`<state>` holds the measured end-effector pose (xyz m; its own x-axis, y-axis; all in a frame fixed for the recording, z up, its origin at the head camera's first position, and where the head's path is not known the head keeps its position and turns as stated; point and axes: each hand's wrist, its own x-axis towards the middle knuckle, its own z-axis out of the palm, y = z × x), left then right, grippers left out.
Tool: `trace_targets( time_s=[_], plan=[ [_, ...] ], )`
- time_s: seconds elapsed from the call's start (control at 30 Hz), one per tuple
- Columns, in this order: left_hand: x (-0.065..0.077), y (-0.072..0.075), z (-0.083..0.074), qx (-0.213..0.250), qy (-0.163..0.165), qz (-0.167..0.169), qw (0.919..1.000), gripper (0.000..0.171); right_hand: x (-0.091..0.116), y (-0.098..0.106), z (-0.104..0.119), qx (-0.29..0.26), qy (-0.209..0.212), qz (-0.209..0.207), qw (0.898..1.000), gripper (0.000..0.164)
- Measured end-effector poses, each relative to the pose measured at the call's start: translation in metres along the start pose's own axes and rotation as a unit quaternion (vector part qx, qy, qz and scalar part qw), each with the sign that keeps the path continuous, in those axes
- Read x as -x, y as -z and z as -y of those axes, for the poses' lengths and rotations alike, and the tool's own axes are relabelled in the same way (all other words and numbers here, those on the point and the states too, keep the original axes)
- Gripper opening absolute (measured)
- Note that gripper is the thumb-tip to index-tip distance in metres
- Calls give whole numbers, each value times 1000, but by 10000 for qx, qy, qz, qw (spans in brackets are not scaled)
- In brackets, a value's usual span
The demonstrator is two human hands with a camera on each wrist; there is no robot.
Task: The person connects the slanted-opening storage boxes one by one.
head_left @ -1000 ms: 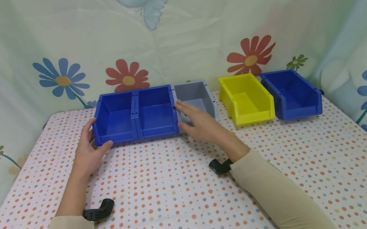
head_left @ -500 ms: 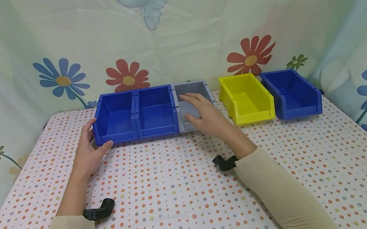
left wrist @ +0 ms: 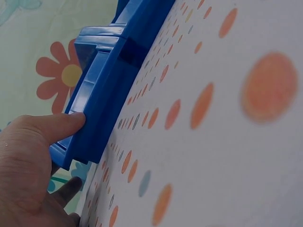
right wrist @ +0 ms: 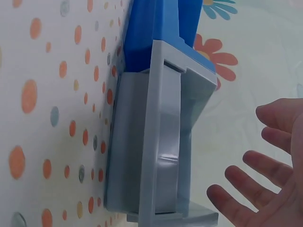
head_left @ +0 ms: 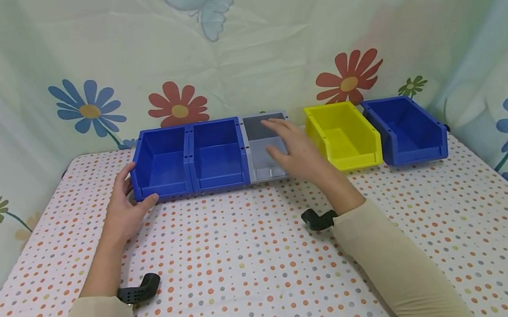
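Observation:
Two blue storage bins stand side by side at the back left, and a grey bin (head_left: 264, 159) adjoins them on the right. My left hand (head_left: 125, 209) grips the near left corner of the leftmost blue bin (head_left: 166, 168), thumb on its front and fingers along its left side. In the left wrist view that thumb (left wrist: 66, 125) lies on the front of the blue bin (left wrist: 102, 90). The second blue bin (head_left: 218, 159) sits in the middle. Over the right side of the grey bin hovers my right hand (head_left: 299, 156), its fingers spread and holding nothing, apart from the bin (right wrist: 161, 142) in the right wrist view.
Right of the grey bin are a yellow bin (head_left: 347, 136) and another blue bin (head_left: 407, 131), close together. A dotted cloth covers the table (head_left: 234, 275). Behind the row hangs a flowered curtain (head_left: 256, 56).
My right hand has left the right edge of the second blue bin and moved rightward across the grey bin. The left hand and the bins have stayed put.

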<state>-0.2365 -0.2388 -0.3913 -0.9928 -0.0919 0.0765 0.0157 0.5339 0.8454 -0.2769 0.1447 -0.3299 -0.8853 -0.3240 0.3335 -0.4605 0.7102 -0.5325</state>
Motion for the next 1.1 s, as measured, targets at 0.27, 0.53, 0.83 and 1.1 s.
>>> trace_targets(
  time_s=[0.27,0.53,0.83,1.1],
  plan=[
    [0,1,0,0,-27,20,10000,91,1,8,-1,39,-66,-155,9999,57],
    [-1,1,0,35,-4,15,10000,92,4,17,-5,248,-193,-358,9989,58],
    [0,0,0,66,26,33,10000,92,6,27,-14,240,-308,-342,9987,57],
    [-1,1,-2,43,50,40,10000,91,10,34,-23,277,-507,-269,9980,57]
  ],
)
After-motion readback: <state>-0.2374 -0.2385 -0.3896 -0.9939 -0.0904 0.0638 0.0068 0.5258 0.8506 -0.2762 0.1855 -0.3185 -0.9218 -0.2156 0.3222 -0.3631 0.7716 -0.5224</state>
